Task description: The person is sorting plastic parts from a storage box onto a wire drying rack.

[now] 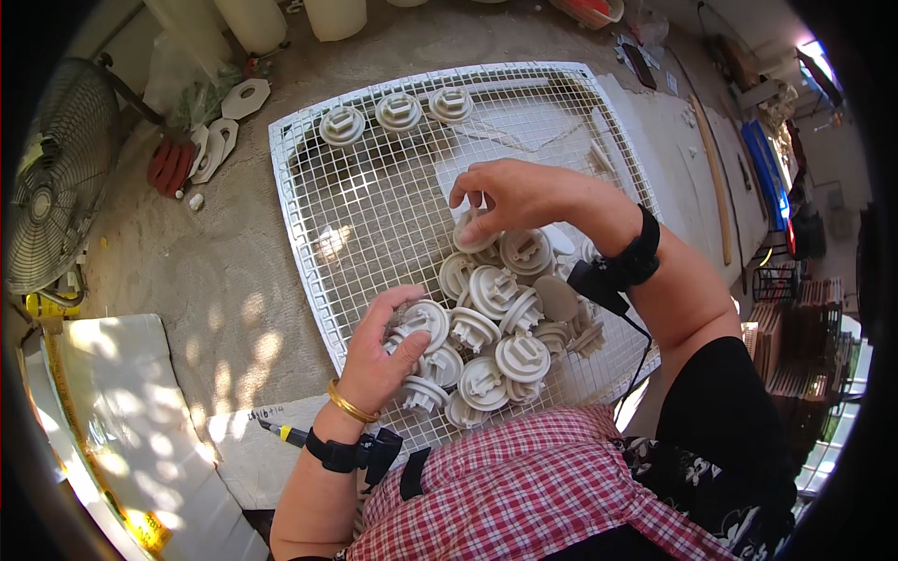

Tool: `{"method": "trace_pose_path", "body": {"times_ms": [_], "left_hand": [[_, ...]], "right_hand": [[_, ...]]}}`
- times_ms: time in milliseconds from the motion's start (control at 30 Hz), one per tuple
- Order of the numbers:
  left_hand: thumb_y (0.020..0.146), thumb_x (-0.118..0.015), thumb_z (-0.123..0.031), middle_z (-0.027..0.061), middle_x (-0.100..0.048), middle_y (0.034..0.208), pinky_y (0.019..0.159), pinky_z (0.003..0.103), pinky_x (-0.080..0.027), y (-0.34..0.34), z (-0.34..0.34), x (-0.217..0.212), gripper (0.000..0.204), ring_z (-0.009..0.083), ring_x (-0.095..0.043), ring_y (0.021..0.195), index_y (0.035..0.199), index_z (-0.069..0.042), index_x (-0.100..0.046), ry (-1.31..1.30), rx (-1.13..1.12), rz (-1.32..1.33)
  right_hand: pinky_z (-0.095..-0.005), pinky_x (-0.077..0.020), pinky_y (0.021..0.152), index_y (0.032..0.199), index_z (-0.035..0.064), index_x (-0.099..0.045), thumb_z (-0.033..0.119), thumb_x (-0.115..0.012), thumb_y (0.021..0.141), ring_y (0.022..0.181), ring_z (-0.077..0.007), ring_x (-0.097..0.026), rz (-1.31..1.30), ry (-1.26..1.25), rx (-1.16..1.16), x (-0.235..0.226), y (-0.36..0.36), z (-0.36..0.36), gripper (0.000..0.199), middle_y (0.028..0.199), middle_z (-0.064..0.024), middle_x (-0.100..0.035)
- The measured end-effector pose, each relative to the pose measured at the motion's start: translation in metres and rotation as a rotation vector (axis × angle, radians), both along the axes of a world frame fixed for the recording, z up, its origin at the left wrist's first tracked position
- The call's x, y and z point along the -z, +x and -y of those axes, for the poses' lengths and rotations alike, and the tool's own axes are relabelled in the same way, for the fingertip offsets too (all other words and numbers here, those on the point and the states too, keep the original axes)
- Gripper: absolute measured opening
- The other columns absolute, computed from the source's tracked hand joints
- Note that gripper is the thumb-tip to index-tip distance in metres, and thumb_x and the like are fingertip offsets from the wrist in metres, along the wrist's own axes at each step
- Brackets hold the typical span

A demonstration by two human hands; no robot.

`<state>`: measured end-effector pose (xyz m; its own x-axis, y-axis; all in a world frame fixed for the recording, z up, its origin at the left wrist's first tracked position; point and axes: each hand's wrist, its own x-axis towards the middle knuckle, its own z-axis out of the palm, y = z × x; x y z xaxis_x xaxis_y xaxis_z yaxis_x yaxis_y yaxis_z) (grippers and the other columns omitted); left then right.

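A heap of white round plastic-looking parts [491, 292], each a stepped disc with raised ribs, lies on a white mesh tray [360, 192]. My right hand [510, 196] is over the heap's far edge, its thumb and fingers closed on one white round part [475, 234]. At the heap's left side, my left hand [379, 346] curls its thumb and fingers round another white round part [428, 323]. Three more parts stand apart in a row along the tray's far edge, among them a middle one [398, 112]. My palms hide some of the pieces beneath them.
A fan [47, 201] stands at far left, near red rings [171, 166] and white flat rings [215, 150]. A yellow-and-black cutter [281, 432] lies left of the tray's near corner. White cylinders [337, 17] stand beyond the tray. A wooden stick [713, 182] lies at right.
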<state>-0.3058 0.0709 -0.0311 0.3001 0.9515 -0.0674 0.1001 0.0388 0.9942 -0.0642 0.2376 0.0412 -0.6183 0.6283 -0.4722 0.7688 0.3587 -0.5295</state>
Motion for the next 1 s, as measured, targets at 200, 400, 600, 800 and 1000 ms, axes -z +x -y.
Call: {"method": "trace_pose_path", "body": {"times_ms": [200, 400, 600, 800, 1000], "left_hand": [[0.086, -0.071, -0.037, 0.0118, -0.06, 0.121, 0.1, 0.037, -0.043, -0.03, -0.019, 0.007, 0.046, 0.0257, -0.056, 0.115, 0.115, -0.004, -0.059, 0.214, -0.237, -0.186], [0.086, -0.071, -0.021, 0.0116, -0.059, 0.123, 0.1, 0.038, -0.041, -0.08, -0.039, 0.017, 0.034, 0.0242, -0.055, 0.114, 0.113, -0.003, -0.059, 0.258, -0.477, -0.398], [0.087, -0.069, -0.026, 0.0123, -0.055, 0.126, 0.105, 0.041, -0.036, -0.133, -0.063, 0.057, 0.035, 0.0288, -0.05, 0.12, 0.112, -0.004, -0.059, 0.267, -0.676, -0.599], [0.09, -0.061, -0.045, 0.018, -0.033, 0.147, 0.11, 0.05, -0.028, -0.158, -0.056, 0.094, 0.057, 0.0368, -0.031, 0.137, 0.131, -0.007, -0.048, 0.254, -0.619, -1.113], [0.089, -0.06, -0.048, 0.0164, -0.035, 0.148, 0.111, 0.051, -0.026, -0.139, -0.055, 0.092, 0.06, 0.0342, -0.031, 0.139, 0.133, -0.009, -0.047, 0.31, -0.641, -1.314]], "right_hand": [[-0.0402, -0.0483, 0.089, 0.115, 0.0098, -0.063, 0.031, -0.076, 0.078, 0.103, -0.033, -0.059, -0.025, 0.042, 0.041, 0.008, 0.009, 0.014, 0.045, 0.11, -0.0145, -0.057], [-0.0416, -0.0492, 0.085, 0.102, 0.0057, -0.061, 0.024, -0.076, 0.077, 0.097, -0.033, -0.059, -0.121, 0.164, 0.166, 0.004, 0.0, 0.027, 0.035, 0.105, -0.0147, -0.056], [-0.0405, -0.0497, 0.079, 0.105, 0.0044, -0.058, 0.018, -0.077, 0.077, 0.091, -0.0318, -0.06, -0.14, 0.531, 0.422, 0.023, 0.018, 0.007, 0.036, 0.102, -0.0147, -0.054], [-0.0424, -0.0504, 0.084, 0.114, 0.0058, -0.059, 0.022, -0.073, 0.079, 0.096, -0.0353, -0.061, -0.091, 0.468, 0.448, 0.035, 0.039, 0.007, 0.041, 0.108, -0.0168, -0.057], [-0.0405, -0.0499, 0.079, 0.116, 0.0106, -0.06, 0.025, -0.072, 0.082, 0.091, -0.0326, -0.062, 0.036, 0.295, 0.583, 0.031, 0.032, 0.004, 0.038, 0.088, -0.0155, -0.061]]}}
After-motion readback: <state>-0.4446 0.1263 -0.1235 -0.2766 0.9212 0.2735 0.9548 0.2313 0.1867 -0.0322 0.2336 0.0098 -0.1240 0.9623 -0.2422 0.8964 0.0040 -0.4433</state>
